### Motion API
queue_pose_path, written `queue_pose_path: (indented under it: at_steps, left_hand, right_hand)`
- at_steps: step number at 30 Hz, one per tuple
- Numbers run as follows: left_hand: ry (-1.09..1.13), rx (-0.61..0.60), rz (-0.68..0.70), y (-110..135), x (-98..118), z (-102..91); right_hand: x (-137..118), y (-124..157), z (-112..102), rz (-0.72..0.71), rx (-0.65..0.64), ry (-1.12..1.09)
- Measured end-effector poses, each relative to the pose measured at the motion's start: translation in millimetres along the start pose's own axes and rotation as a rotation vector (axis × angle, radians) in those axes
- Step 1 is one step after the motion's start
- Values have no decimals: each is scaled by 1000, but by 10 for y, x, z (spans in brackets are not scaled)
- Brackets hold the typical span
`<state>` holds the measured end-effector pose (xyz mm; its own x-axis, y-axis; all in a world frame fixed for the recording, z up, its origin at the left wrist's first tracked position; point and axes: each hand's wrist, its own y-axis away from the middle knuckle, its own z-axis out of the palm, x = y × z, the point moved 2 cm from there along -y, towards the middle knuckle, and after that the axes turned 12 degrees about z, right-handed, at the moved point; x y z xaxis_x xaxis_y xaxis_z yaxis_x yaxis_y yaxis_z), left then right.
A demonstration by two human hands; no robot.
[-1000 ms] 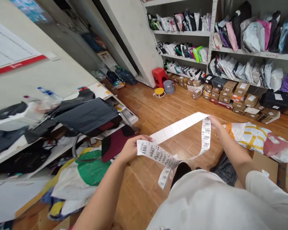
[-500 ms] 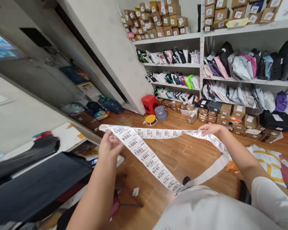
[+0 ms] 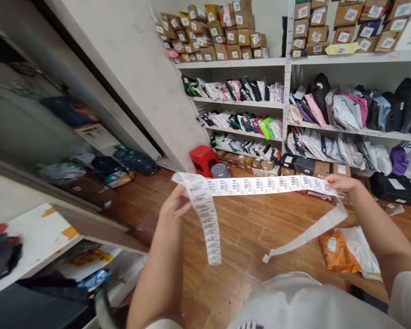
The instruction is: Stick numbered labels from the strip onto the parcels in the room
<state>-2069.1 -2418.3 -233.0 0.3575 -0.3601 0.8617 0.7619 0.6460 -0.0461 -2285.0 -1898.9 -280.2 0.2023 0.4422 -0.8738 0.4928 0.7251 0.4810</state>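
Observation:
A long white strip of numbered labels (image 3: 260,185) stretches level between my two hands at chest height. My left hand (image 3: 176,206) pinches the strip near its left end, and a length of it hangs down from there. My right hand (image 3: 340,183) grips the strip at the right, where a blank tail droops toward the wooden floor. Both forearms reach forward over my white shirt.
White shelving (image 3: 287,98) ahead holds bagged parcels, with cardboard boxes (image 3: 222,34) on top and along the floor. A red stool (image 3: 202,159) and a grey tub (image 3: 220,171) stand by the wall. An orange parcel (image 3: 339,252) lies at the right. A white table (image 3: 37,233) stands at the left.
The view has tilted up from the floor toward the shelves. My hands raised the label strip and pulled it straight between them; the loose loops now hang as two tails.

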Motion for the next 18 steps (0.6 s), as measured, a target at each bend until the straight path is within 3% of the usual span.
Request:
queue_pose_path:
  at_steps: [4,8,13,18]
  left_hand:
    - [-85,-81,-117,26,-146,139]
    - [-118,-125,-223,13,-344,247]
    - [18,-141,-159,-49,-565,291]
    - [189,39,-117,-93,-763,178]
  right_hand:
    - [-92,77,-288,-5,93,-27]
    - [-150,79,-389,-63,190,-83]
    - [-256,55,-425,-143,234,-140]
    - [-418,177,-458,-190,277,-136]
